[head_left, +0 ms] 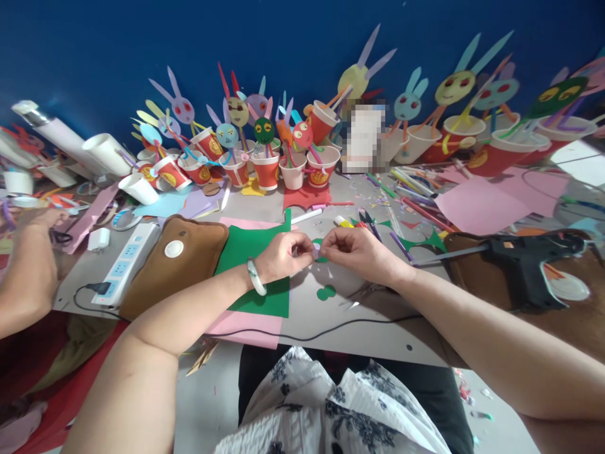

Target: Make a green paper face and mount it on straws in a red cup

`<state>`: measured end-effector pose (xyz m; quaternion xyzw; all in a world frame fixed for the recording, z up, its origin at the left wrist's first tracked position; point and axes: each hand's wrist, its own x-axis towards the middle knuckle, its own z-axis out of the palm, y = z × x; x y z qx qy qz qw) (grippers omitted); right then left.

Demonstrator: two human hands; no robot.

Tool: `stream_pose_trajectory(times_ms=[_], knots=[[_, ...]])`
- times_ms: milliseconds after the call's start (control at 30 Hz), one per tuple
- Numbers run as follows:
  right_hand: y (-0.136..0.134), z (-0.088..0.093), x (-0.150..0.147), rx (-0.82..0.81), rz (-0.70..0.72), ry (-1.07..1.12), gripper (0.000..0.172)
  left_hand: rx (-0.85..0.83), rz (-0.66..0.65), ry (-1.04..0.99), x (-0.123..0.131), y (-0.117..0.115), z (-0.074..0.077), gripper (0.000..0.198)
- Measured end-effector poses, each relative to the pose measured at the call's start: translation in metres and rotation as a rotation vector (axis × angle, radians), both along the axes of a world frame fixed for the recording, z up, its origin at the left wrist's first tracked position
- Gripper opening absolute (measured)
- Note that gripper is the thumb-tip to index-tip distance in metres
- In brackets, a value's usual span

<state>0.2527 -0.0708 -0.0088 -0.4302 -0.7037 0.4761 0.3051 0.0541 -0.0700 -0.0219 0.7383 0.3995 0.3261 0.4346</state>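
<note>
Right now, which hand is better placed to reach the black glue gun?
Probably the right hand: the glue gun lies on its side, while the left hand would have to cross over. Both pinch a small paper piece.

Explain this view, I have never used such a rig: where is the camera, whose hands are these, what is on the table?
No machine here: one camera on a person's head looks forward and down, so the two bare arms coming in from below are that person's own. The left hand, with a pale bangle at its wrist, and the right hand pinch a small green paper piece between them. Beside them a green paper sheet lies on a pink paper sheet on the grey table. Left of that are a brown soft pad and a white power strip; at the right, a black glue gun. Red and white paper cups with paper rabbit faces stand along the blue wall. The arm at the left edge is another person's.
</note>
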Motion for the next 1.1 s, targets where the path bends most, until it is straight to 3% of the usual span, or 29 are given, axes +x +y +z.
stream_pose_trajectory(times_ms=[367, 733, 1100], knots=[[0.0026, 0.0029, 0.0017, -0.082, -0.001, -0.051, 0.013, -0.046, 0.039, -0.049, -0.0024, 0.0038, -0.0029, 0.003], [0.0007, 0.0029, -0.0005, -0.105, 0.03, -0.038, 0.02, 0.134, -0.01, 0.036, 0.0001, -0.0014, -0.0015, 0.008], [-0.0001, 0.0061, 0.0003, -0.068, -0.016, -0.024, 0.021, 0.057, -0.002, 0.034, -0.0009, -0.0002, 0.0011, 0.01]])
